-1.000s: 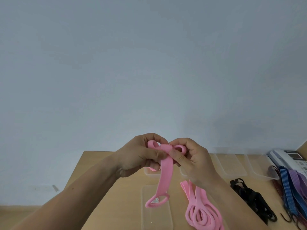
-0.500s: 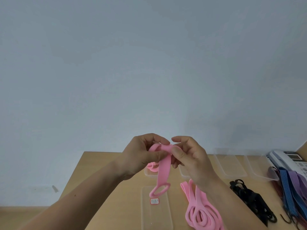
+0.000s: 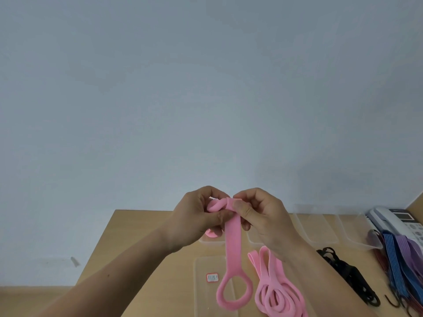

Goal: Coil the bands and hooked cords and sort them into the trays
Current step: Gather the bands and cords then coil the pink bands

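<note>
Pink band (image 3: 232,243) — held in the air above the tabletop (image 3: 137,236). Its upper end is rolled into a small coil between both hands. The rest hangs straight down to a ring-shaped end loop just over a clear lid (image 3: 202,300).

Left hand (image 3: 196,216): the grip is closed on the coil, with the fingers curled round it and the thumb pressing the strap against them. This hand serves as the core holder.

Right hand (image 3: 263,213): thumb and forefinger pinch the top of the strap where it meets the coil. This hand serves as the feeder.

Step in hand, as judged: rolling the strap onto the coil.
1. Hold the core firmly in the left grip so that it cannot spring open.
2. Feed the strap flat with the right hand, edges aligned turn on turn.
3. Apply light, even tension — the material looks elastic, so a slack turn is likely to unwind.
4. Let the hanging loop turn freely to avoid a twist.

A near tray (image 3: 211,242), partly hidden behind the left hand, holds something pink. It is probably the destination.

Further right lie loose pink bands (image 3: 274,291), empty clear trays (image 3: 315,239), black bands (image 3: 348,273) and hooked cords (image 3: 393,259).
</note>
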Demonstrator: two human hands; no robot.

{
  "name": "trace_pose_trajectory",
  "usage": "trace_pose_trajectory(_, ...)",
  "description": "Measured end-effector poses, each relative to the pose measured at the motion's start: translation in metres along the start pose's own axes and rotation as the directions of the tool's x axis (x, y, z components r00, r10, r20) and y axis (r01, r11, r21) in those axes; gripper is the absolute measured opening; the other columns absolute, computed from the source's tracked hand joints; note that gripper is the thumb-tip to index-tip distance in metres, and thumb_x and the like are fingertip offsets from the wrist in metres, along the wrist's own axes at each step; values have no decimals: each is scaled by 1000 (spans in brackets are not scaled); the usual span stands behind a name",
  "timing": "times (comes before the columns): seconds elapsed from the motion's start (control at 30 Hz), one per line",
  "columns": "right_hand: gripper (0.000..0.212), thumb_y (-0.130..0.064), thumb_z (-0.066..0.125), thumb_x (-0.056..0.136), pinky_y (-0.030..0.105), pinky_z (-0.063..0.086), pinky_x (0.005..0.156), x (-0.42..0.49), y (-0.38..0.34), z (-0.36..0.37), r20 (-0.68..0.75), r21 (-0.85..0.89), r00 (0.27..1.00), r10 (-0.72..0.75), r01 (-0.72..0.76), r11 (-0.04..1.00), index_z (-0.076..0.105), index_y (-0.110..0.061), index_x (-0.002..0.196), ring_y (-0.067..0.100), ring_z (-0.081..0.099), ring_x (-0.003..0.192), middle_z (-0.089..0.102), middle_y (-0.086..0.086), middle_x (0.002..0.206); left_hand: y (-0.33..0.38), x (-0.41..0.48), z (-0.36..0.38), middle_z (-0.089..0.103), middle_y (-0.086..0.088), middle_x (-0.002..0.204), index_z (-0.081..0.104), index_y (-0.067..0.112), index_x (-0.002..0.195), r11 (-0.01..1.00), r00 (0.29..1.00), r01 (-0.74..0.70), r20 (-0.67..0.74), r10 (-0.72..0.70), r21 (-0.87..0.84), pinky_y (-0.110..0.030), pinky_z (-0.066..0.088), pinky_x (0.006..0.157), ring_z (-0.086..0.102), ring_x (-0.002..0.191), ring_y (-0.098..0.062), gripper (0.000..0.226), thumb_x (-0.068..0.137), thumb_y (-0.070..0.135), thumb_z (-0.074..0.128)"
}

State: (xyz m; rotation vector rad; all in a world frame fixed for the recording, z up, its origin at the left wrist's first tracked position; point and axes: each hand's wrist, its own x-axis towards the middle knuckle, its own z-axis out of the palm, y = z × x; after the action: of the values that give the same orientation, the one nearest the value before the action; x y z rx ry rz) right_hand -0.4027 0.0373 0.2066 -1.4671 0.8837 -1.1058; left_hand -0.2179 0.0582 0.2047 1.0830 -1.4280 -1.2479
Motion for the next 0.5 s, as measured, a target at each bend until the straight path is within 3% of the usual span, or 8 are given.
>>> trace_pose_trajectory(0.17, 15, -17, 78, 81, 23, 51, 57, -4, 5, 0, 21, 32, 1000, 6, -7, 999, 68, -18, 91, 17, 64, 62, 70, 1, 75, 3, -1, -1, 74, -21, 90, 59, 4, 105, 997, 996, 63, 61, -60, -41, -42, 54, 71, 71, 78, -41, 28, 81, 9, 75)
trace_pose_trajectory(0.27, 19, -13, 75, 78, 24, 54, 62, -6, 7, 1, 34, 19, 999, -5, 5, 1000, 67, -25, 91, 16, 69, 70, 70, -1, 77, 3, -2, -1, 69, -30, 95, 62, 3, 107, 991, 994, 90, 64, -84, -99, -46, 52, 78, 66, 78, -37, 31, 78, 8, 72)
trace_pose_trajectory(0.4, 25, -13, 75, 74, 31, 58, 73, -6, 7, 1, 57, 10, 998, -18, 18, 1000, 67, -29, 92, 19, 68, 79, 70, 3, 83, 4, -3, -1, 68, -31, 95, 65, 1, 103, 984, 995, 101, 40, -96, -150, -47, 49, 78, 63, 83, -39, 39, 73, 25, 76)
trace_pose_trajectory(0.5, 27, -11, 76, 73, 36, 59, 76, -8, 8, -1, 59, 22, 998, -4, 3, 1000, 67, -27, 93, 21, 69, 81, 71, 4, 85, 4, -3, 0, 67, -32, 96, 67, 3, 100, 993, 999, 47, 1, -47, -111, -49, 47, 76, 63, 82, -38, 27, 78, 18, 76)
